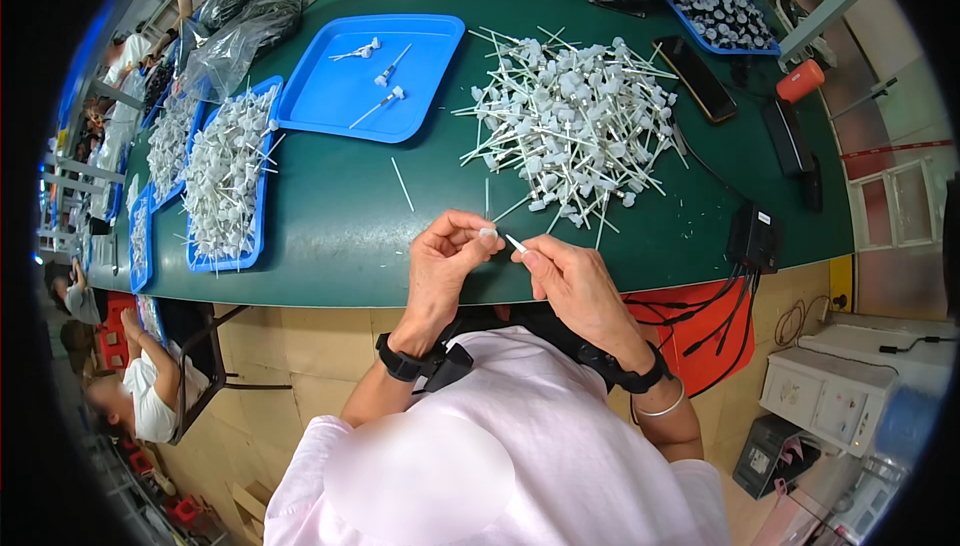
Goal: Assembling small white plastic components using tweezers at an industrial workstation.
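Observation:
Near the table's front edge, my left hand (438,264) pinches a small white plastic piece (488,233) between thumb and fingertips. A thin pale stem (512,209) shows just beyond those fingers; I cannot tell if it belongs to that piece. Close by on the right, my right hand (578,286) grips a slim white pointed piece (516,244), its tip directed at the left fingertips. Its exact kind is unclear. Beyond both hands lies a large heap of white plastic pieces with thin stems (575,126). Two loose thin sticks (402,184) rest on the green table (330,236).
A blue tray (435,51) holding a few stemmed pieces stands beyond, left of the heap. Farther left, a filled blue tray (262,216) sits by plastic bags (240,36). At right are a phone (697,79) and a black cable box (752,238). Other people sit at left.

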A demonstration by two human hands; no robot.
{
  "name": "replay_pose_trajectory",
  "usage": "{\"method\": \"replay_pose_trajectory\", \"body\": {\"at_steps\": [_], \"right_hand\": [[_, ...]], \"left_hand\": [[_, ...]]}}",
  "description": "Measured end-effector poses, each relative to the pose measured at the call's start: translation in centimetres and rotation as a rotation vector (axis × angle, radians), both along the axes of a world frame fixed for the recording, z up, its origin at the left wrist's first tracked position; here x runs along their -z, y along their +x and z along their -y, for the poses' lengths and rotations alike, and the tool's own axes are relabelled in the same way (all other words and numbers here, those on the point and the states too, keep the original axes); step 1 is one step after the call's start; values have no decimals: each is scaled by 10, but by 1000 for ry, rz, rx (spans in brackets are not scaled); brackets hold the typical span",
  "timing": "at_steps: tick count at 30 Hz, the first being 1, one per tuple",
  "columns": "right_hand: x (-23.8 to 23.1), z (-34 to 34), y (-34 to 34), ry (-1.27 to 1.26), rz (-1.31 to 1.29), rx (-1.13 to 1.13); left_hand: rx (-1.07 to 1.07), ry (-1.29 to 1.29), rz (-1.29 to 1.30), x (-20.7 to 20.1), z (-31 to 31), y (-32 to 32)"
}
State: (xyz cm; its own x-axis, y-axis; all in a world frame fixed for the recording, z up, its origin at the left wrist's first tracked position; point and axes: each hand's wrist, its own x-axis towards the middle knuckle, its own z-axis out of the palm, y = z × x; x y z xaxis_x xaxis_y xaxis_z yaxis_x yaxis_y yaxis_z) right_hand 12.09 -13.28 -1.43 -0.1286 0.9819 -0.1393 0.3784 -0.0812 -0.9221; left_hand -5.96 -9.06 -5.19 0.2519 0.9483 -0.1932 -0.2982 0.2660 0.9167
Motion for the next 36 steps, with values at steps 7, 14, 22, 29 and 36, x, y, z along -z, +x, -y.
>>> {"method": "replay_pose_trajectory", "body": {"at_steps": [7, 14, 22, 29, 36], "right_hand": [[5, 2, 2, 15, -17, 31], [-1, 0, -1, 258, 191, 77], [-7, 1, -6, 397, 353, 85], [-8, 0, -9, 434, 416, 67], [-9, -1, -8, 431, 415, 57]], "left_hand": [[1, -59, -2, 1, -1, 2], [52, -106, 0, -10, 0, 1], [4, -80, -40, -3, 1, -1], [24, -113, -47, -10, -1, -1], [57, -129, -8, -15, 0, -2]]}}
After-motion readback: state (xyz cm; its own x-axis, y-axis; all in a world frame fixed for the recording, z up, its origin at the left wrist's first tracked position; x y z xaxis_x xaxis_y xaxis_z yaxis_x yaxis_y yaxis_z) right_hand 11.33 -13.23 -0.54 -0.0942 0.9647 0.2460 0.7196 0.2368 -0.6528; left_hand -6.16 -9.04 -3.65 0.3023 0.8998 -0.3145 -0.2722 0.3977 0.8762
